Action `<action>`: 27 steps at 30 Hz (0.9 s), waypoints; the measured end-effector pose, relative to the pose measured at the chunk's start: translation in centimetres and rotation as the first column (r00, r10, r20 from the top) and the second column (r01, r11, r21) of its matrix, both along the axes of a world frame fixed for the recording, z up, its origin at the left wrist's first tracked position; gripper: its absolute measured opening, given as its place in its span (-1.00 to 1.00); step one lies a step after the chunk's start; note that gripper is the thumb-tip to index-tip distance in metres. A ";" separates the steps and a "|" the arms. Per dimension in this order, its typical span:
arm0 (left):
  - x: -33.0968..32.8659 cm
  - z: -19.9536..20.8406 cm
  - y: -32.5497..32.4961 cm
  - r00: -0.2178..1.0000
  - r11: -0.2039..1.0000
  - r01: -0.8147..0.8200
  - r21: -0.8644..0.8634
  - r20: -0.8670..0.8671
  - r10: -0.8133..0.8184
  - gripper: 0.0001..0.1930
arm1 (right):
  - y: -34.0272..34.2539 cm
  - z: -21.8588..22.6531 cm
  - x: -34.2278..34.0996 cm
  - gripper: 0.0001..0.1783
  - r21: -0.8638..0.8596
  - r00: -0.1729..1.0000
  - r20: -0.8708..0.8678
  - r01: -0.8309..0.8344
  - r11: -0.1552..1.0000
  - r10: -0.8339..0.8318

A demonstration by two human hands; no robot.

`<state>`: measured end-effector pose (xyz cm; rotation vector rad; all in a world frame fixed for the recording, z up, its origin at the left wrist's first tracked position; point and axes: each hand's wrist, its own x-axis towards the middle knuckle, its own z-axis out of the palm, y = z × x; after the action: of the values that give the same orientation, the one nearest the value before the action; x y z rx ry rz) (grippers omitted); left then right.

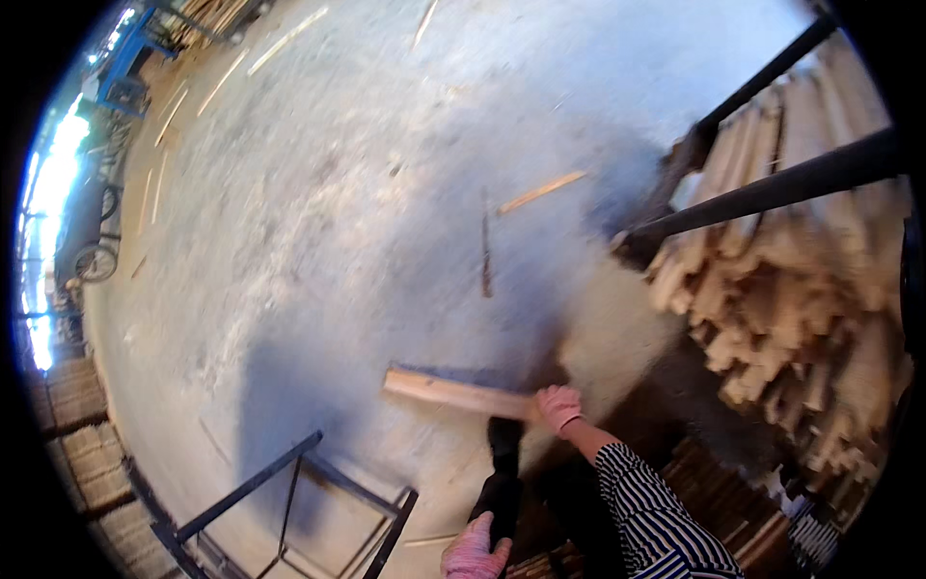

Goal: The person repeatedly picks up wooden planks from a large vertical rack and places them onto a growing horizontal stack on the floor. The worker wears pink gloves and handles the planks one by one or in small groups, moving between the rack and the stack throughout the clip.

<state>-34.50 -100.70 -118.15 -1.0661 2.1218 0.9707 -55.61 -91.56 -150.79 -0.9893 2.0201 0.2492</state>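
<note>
My right hand [559, 409], in a pink glove, is closed round the right end of a wooden board [453, 392]. The board reaches out to the left above the concrete floor, pale along its near face. Low in the picture is my left hand [473, 552], also in a pink glove, beside my dark trouser leg. Its thumb stands apart from the fingers and I see nothing in it; part of the hand is cut off by the lower edge.
A dark metal frame [253, 485] stands at the lower left. On the right, a rack with black bars [772, 193] holds a large stack of wooden boards [801, 318]. A loose wood strip [542, 192] lies on the floor [318, 212]. A wheeled cart [96, 236] is at far left.
</note>
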 end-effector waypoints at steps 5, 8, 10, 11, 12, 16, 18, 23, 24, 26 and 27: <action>0.5 -0.9 0.0 0.997 0.995 -0.025 0.093 0.073 0.019 -0.37 | 0.2 15.9 -0.4 -0.56 0.063 0.746 0.636 0.206 0.977 -0.198; 1.2 -2.8 0.0 0.992 0.987 -0.129 0.096 0.020 0.127 -0.33 | 3.9 28.3 -0.3 -0.55 0.251 0.420 0.771 0.491 0.834 -0.479; 4.3 -6.9 -0.5 0.931 0.929 -0.361 0.080 -0.033 0.364 -0.29 | 8.5 34.2 -0.7 -0.51 0.102 0.734 0.590 0.346 0.933 -0.336; 2.7 -5.5 -0.8 0.937 0.934 -0.345 0.088 -0.014 0.348 -0.27 | 11.9 36.5 -0.9 -0.46 0.187 0.659 0.624 0.395 0.899 -0.419; 2.0 -3.6 -1.2 0.930 0.928 -0.366 0.073 0.010 0.366 -0.26 | 13.9 43.1 -2.5 -0.41 0.162 0.579 0.683 0.472 0.866 -0.444; -1.5 1.0 -3.9 0.762 0.690 -0.621 0.372 0.082 0.642 -0.47 | 26.3 55.2 -3.0 -0.01 0.044 0.373 0.851 0.651 0.758 -0.370; -4.2 2.5 -6.9 0.928 0.782 -0.291 0.551 -0.036 0.370 -0.66 | 31.9 59.7 -1.7 0.09 -0.039 0.397 0.835 0.734 0.678 -0.382; -16.9 14.7 -9.4 0.712 0.431 -0.354 0.830 -0.059 0.699 -0.68 | 36.6 70.0 2.6 0.03 -0.113 0.153 0.953 0.980 0.164 -0.260; -19.1 16.4 -11.2 0.693 0.422 -0.308 0.852 -0.103 0.714 -0.64 | 36.2 71.1 2.8 0.04 -0.155 0.171 0.957 0.984 0.085 -0.234; -24.2 22.0 -10.1 0.664 0.485 -0.270 0.832 -0.204 0.719 -0.45 | 35.1 74.2 2.6 0.07 -0.188 0.172 0.953 0.981 -0.040 -0.251; -27.8 27.8 -7.4 0.662 0.544 -0.275 0.793 -0.254 0.705 -0.31 | 34.6 75.6 2.0 0.11 -0.290 0.253 0.897 0.956 -0.050 -0.364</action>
<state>-62.30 -108.13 -90.38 -1.0780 1.4794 2.4252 -53.57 -56.95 -75.16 -0.1403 1.6264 -1.7510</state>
